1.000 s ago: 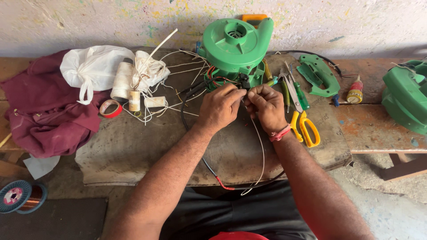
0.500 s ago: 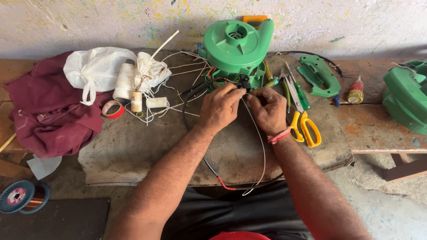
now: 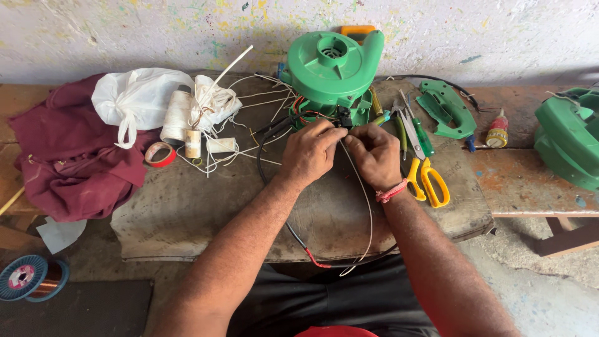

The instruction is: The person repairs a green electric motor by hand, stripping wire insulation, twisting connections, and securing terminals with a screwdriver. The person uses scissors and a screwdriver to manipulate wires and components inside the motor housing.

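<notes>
worn bench point(image 3: 187, 212): both hands point(image 3: 309, 153) touching green blower point(image 3: 334, 68).

fingers point(image 3: 334, 132) hiding the wire ends, green housing point(image 3: 568, 140) cut by right edge, copper spool point(image 3: 28, 279) half cropped

One green blower housing point(image 3: 334, 68) sits at twelve o'clock, a second green housing point(image 3: 568, 137) at three. One yellow-handled scissors point(image 3: 427, 181), one green cover plate point(image 3: 444, 109), one white bag point(image 3: 134, 97), one maroon cloth point(image 3: 65, 156), one copper wire spool point(image 3: 28, 278).
</notes>
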